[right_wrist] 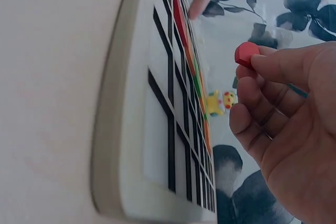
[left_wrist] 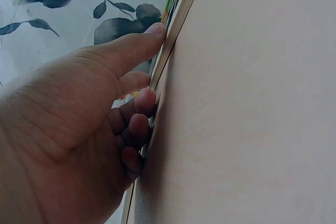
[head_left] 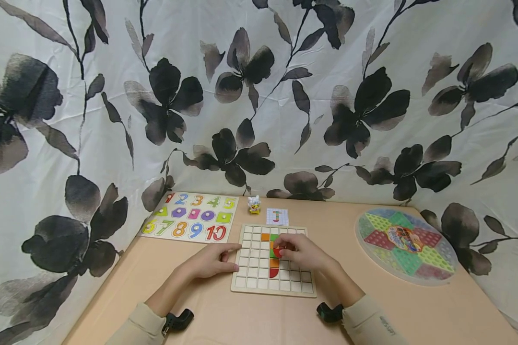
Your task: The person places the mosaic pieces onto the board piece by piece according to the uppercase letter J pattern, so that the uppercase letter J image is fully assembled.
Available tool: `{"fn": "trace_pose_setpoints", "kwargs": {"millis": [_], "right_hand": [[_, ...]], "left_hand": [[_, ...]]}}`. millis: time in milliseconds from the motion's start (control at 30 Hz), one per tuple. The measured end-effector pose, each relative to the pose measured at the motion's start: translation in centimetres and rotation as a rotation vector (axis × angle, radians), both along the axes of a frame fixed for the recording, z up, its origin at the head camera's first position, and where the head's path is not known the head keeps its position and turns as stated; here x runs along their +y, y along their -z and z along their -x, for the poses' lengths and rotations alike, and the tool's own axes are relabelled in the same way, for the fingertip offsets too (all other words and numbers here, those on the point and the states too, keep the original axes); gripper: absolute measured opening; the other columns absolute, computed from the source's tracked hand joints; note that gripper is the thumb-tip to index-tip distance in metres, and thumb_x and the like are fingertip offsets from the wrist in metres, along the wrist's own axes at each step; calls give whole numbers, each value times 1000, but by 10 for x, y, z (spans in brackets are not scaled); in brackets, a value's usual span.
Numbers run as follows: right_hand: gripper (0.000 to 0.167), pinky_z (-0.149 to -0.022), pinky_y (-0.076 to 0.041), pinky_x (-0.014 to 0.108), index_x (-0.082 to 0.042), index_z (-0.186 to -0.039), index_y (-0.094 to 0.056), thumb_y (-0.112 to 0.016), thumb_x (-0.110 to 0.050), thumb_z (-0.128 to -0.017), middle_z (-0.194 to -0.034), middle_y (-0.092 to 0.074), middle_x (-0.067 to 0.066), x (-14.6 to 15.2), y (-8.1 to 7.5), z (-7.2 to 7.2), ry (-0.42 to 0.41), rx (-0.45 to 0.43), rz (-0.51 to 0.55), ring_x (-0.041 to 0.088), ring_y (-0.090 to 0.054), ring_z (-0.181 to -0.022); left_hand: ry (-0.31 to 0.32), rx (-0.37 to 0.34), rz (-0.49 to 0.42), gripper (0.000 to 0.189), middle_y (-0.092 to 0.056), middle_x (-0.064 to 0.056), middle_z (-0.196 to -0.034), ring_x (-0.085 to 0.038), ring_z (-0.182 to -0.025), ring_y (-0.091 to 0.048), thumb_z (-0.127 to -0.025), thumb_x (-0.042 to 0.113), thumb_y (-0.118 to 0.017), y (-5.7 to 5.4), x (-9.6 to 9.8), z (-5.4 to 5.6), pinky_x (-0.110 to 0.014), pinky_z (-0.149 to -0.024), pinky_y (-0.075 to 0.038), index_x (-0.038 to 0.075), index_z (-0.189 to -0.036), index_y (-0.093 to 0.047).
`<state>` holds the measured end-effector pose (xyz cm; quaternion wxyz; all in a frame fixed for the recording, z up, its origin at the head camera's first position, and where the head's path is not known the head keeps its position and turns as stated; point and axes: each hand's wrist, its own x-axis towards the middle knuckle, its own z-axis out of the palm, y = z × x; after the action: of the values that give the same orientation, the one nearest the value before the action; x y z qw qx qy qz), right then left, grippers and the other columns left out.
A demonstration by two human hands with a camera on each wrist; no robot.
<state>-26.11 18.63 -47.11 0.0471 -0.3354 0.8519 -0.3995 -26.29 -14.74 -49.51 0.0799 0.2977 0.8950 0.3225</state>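
A wooden grid board (head_left: 251, 282) lies flat on the table, its cells white. Orange and green square tiles run down one column, with a rounded red tile (head_left: 274, 273) at the bottom. One orange tile (head_left: 265, 237) sits to the left of the top. My right hand (head_left: 302, 251) pinches a small red tile (right_wrist: 245, 54) with a rounded side between thumb and index finger, above the board. At the board's left edge, my left hand (head_left: 209, 261) rests with thumb and fingertips (left_wrist: 156, 29) against the rim.
Behind the board stand a small yellow-and-white figurine (head_left: 253, 205) and a card (head_left: 277, 216) with a J-shaped tile pattern. A number-and-shape sheet (head_left: 190, 216) lies at back left. To the right is a round, colourful star-patterned board (head_left: 406, 247). A floral curtain (head_left: 285, 120) hangs behind the table.
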Motion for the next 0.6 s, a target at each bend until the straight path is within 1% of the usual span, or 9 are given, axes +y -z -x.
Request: {"fn": "trace_pose_setpoints", "kwargs": {"millis": [133, 233, 433, 533, 600], "right_hand": [[24, -73, -46, 24, -8, -118, -72, -60, 0, -100, -92, -65, -1, -5, 2, 0, -28, 25, -35, 10, -54, -79], [27, -72, -47, 24, -9, -119, -73, -58, 2, -99, -94, -65, -1, -8, 4, -1, -39, 30, -42, 8, -53, -78], [24, -68, -45, 24, -6, -118, -72, -59, 1, -98, -84, -60, -2, -16, 6, -3, -62, 20, -26, 7, -52, -74], [23, -71, -47, 25, -7, -118, -71, -61, -2, -99, -86, -62, -3, -20, 7, -4, -75, 6, -35, 7, -54, -76], [22, -74, -48, 25, -9, -119, -73, -63, -4, -99, -90, -65, -5, -23, 8, -5, -75, -11, -48, 8, -56, -80]], "left_hand": [[-4, -6, -2, 66, -50, 7, -75, -6, -68, -45, -91, 41, -80, 1, 0, 0, -24, -63, -36, 16, -147, -59], [-6, -12, -5, 66, -50, 7, -75, -6, -69, -44, -90, 41, -80, 1, 0, 0, -24, -63, -36, 16, -148, -59], [-5, -6, 7, 66, -50, 7, -75, -5, -68, -44, -91, 41, -80, 2, 0, 0, -23, -64, -36, 16, -148, -59], [1, 5, 4, 65, -50, 7, -74, -5, -68, -44, -91, 41, -80, 2, -1, 0, -24, -64, -36, 16, -148, -59], [5, 11, 2, 65, -50, 7, -74, -5, -68, -44, -91, 41, -80, 2, 0, -1, -24, -64, -36, 15, -147, -60]]}}
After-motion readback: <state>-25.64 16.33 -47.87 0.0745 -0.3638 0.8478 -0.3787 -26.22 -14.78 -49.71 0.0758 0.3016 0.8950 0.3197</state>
